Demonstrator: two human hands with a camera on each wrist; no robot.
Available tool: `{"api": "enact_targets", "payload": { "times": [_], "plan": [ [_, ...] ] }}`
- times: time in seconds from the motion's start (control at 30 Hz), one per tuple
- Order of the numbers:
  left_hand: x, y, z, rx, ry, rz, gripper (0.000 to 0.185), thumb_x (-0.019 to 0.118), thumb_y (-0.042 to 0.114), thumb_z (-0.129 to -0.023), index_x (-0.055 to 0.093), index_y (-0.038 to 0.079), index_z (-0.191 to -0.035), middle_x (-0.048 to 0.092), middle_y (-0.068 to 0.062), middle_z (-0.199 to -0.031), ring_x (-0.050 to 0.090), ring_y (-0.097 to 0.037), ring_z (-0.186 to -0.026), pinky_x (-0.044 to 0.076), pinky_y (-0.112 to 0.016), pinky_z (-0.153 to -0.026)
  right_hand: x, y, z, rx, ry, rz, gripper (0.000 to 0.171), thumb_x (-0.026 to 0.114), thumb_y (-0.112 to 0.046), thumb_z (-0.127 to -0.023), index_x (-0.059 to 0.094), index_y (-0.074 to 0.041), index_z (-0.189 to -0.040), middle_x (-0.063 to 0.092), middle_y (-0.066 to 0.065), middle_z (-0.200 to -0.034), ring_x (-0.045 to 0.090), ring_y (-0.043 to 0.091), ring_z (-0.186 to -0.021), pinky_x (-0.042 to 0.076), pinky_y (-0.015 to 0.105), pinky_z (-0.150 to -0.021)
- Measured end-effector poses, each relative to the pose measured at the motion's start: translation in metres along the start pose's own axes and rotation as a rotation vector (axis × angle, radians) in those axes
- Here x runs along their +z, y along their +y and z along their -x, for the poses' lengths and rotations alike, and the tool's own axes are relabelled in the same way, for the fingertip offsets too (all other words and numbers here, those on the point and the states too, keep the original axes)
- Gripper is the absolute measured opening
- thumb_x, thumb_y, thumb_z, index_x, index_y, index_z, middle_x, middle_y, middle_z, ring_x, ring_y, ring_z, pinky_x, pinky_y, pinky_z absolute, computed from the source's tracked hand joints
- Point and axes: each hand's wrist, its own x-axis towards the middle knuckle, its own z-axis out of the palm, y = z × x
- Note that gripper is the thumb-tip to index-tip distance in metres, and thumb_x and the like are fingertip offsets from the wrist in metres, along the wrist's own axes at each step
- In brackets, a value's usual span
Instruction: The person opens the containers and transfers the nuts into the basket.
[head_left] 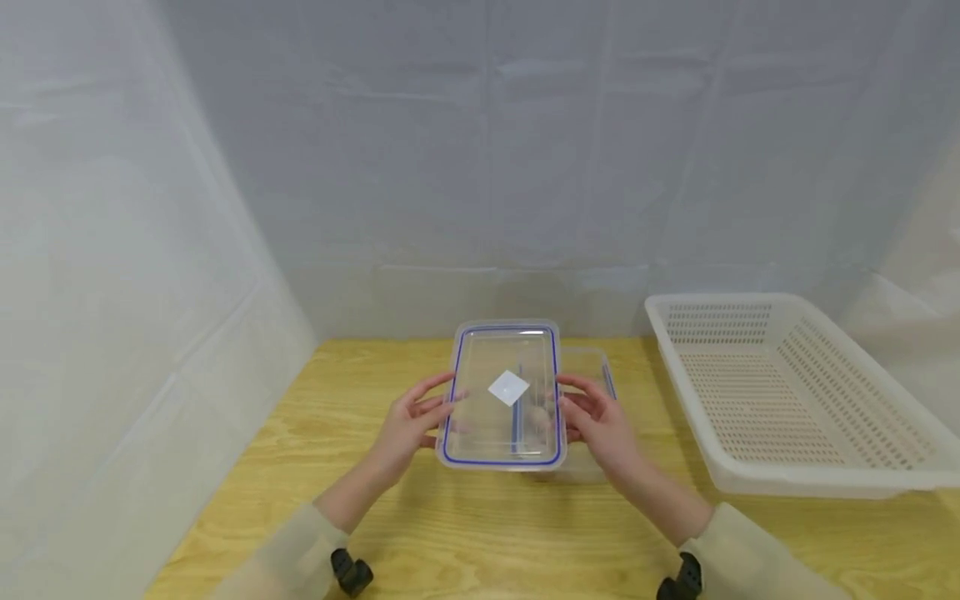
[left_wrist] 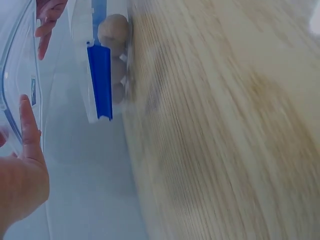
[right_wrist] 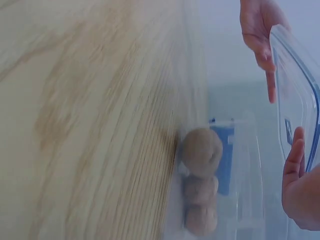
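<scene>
A clear plastic lid (head_left: 480,433) with a blue seal line and a white diamond sticker (head_left: 509,388) is held up above the table by both hands. My left hand (head_left: 401,429) grips its left edge; my right hand (head_left: 603,425) grips the right edge. Behind and below it, partly covered, a clear plastic box (head_left: 588,360) stands on the table. Blue clip flaps (left_wrist: 101,82) hang at the box's sides. Inside lie several round brown things (right_wrist: 201,151) in a row; their exact kind is unclear.
To the right, a large white perforated basket (head_left: 690,408) sits on the wooden table (head_left: 465,533). White sheeting (head_left: 480,167) hangs behind the table and along its left side. Black wrist-worn devices (head_left: 351,573) are at both cuffs.
</scene>
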Motion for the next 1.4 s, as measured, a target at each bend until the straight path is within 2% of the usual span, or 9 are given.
{"api": "enact_targets", "payload": {
  "times": [0.13, 0.27, 0.43, 0.6, 0.77, 0.93, 1.17, 1.4],
  "plan": [
    [-0.018, 0.000, 0.003, 0.003, 0.005, -0.013, 0.048, 0.054, 0.007, -0.100, 0.040, 0.005, -0.146, 0.059, -0.022, -0.128, 0.070, -0.020, -0.082, 0.057, -0.038, -0.067, 0.021, 0.003, -0.002, -0.001, 0.010, -0.028, 0.035, 0.050, 0.002, -0.099, 0.048, 0.004, -0.134, 0.063, 0.019, -0.109, 0.063, 0.013, -0.072, 0.051, 0.023, -0.061],
    [-0.039, 0.003, 0.005, 0.002, -0.003, -0.088, 0.050, 0.055, 0.009, -0.099, 0.039, 0.003, -0.146, 0.058, -0.024, -0.128, 0.069, -0.019, -0.085, 0.057, -0.038, -0.070, 0.041, 0.008, -0.005, -0.004, 0.008, -0.068, 0.037, 0.052, 0.006, -0.096, 0.050, 0.002, -0.133, 0.060, 0.021, -0.114, 0.062, 0.014, -0.075, 0.050, 0.023, -0.060],
    [-0.067, 0.007, 0.009, -0.029, -0.027, -0.204, 0.053, 0.059, 0.011, -0.098, 0.039, 0.002, -0.146, 0.056, -0.025, -0.130, 0.067, -0.016, -0.093, 0.055, -0.036, -0.069, 0.064, 0.015, -0.010, -0.011, 0.004, -0.038, 0.037, 0.055, 0.003, -0.095, 0.051, 0.002, -0.132, 0.059, 0.019, -0.112, 0.059, 0.012, -0.076, 0.048, 0.023, -0.059],
    [-0.092, 0.008, 0.010, -0.013, -0.064, -0.298, 0.054, 0.060, 0.012, -0.097, 0.039, 0.000, -0.145, 0.058, -0.024, -0.129, 0.067, -0.015, -0.092, 0.055, -0.034, -0.064, 0.084, 0.023, -0.016, -0.011, -0.002, -0.034, 0.036, 0.056, 0.002, -0.096, 0.050, 0.003, -0.132, 0.058, 0.022, -0.114, 0.058, 0.011, -0.076, 0.047, 0.022, -0.057],
    [-0.113, 0.007, 0.014, -0.042, -0.044, -0.353, 0.056, 0.062, 0.013, -0.096, 0.039, 0.002, -0.146, 0.055, -0.025, -0.132, 0.065, -0.012, -0.093, 0.053, -0.034, -0.064, 0.102, 0.028, -0.023, -0.018, -0.031, -0.029, 0.038, 0.056, 0.001, -0.096, 0.050, 0.002, -0.133, 0.058, 0.026, -0.118, 0.061, 0.014, -0.080, 0.048, 0.022, -0.058],
    [-0.127, 0.005, 0.016, -0.074, -0.035, -0.379, 0.058, 0.062, 0.013, -0.096, 0.037, 0.002, -0.147, 0.052, -0.027, -0.134, 0.064, -0.011, -0.090, 0.052, -0.033, -0.064, 0.116, 0.036, -0.028, 0.007, -0.036, 0.007, 0.038, 0.057, 0.000, -0.096, 0.051, -0.001, -0.133, 0.058, 0.024, -0.120, 0.062, 0.017, -0.082, 0.047, 0.024, -0.059],
    [-0.138, 0.000, 0.019, -0.124, -0.023, -0.370, 0.058, 0.060, 0.008, -0.096, 0.033, -0.003, -0.147, 0.050, -0.031, -0.133, 0.065, -0.012, -0.090, 0.053, -0.035, -0.068, 0.132, 0.049, -0.039, 0.044, 0.016, 0.005, 0.037, 0.060, 0.001, -0.094, 0.057, 0.000, -0.130, 0.061, 0.021, -0.114, 0.058, 0.012, -0.072, 0.045, 0.024, -0.056],
    [-0.146, -0.005, 0.019, -0.176, -0.006, -0.399, 0.058, 0.063, 0.006, -0.094, 0.036, -0.006, -0.144, 0.050, -0.033, -0.132, 0.065, -0.025, -0.097, 0.055, -0.039, -0.075, 0.140, 0.061, -0.047, 0.124, 0.050, 0.026, 0.034, 0.062, 0.000, -0.093, 0.061, -0.002, -0.127, 0.063, 0.014, -0.112, 0.057, 0.012, -0.077, 0.046, 0.027, -0.060]
  ]
}}
